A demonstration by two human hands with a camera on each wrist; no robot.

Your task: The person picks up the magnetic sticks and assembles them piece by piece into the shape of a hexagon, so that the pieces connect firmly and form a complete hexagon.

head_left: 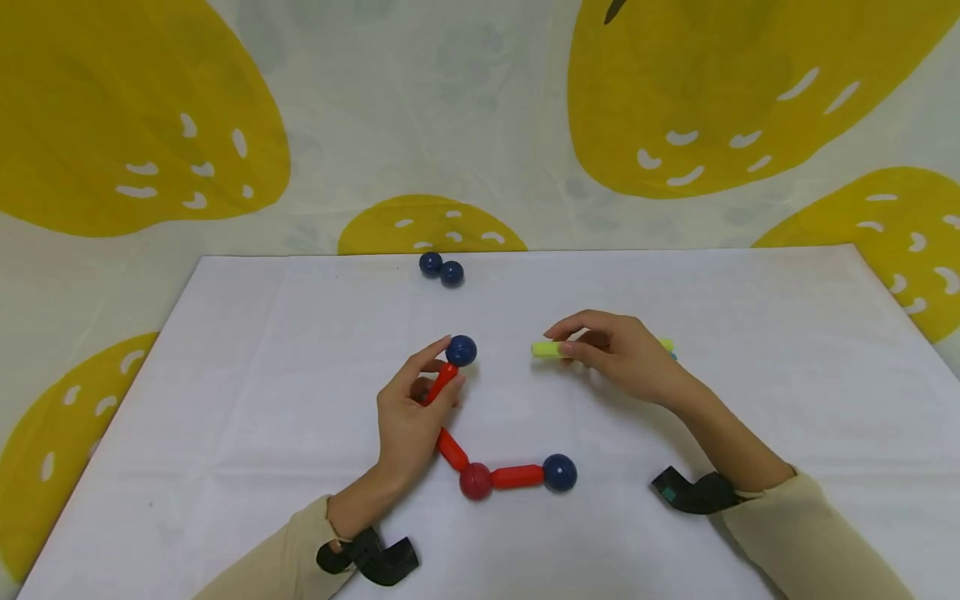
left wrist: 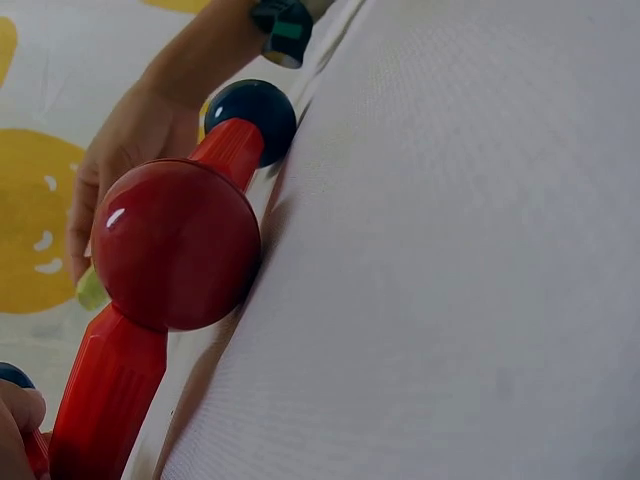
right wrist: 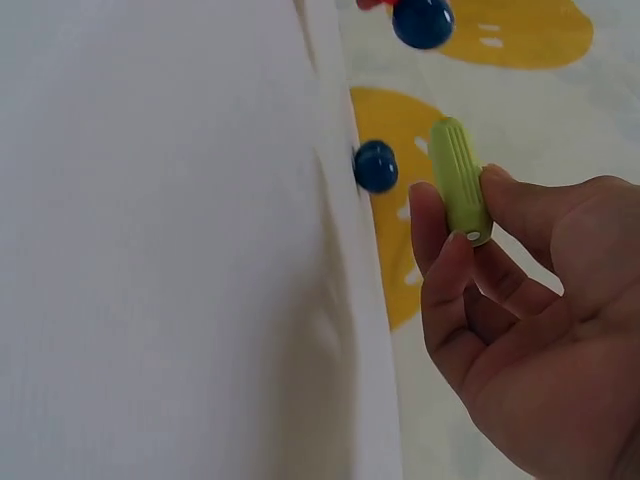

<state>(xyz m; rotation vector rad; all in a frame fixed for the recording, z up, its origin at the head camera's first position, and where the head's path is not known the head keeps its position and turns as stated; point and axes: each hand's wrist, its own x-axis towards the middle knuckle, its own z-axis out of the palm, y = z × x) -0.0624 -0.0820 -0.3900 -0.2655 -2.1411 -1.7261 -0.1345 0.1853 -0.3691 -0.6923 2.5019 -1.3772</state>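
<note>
My left hand [head_left: 405,417] pinches a red rod [head_left: 444,379] of a magnetic ball-and-rod chain, with a blue ball [head_left: 461,351] at the rod's upper end by the fingertips. Below that hand the chain runs on through a second red rod [head_left: 452,450] to a red ball [head_left: 476,482], then a third red rod [head_left: 517,477] ending in another blue ball [head_left: 559,472]. The joint between the first two rods is hidden behind the hand. To the right, my right hand [head_left: 626,358] holds a yellow-green rod [right wrist: 460,180] between thumb and fingers, its near end pointing toward the left hand.
Two blue balls [head_left: 441,269] sit side by side at the far edge of the white table [head_left: 300,350]. Past the right hand peeks a yellow-green piece [head_left: 666,343] with a bit of blue beside it. A cloth with yellow shapes [head_left: 435,225] lies beyond the table.
</note>
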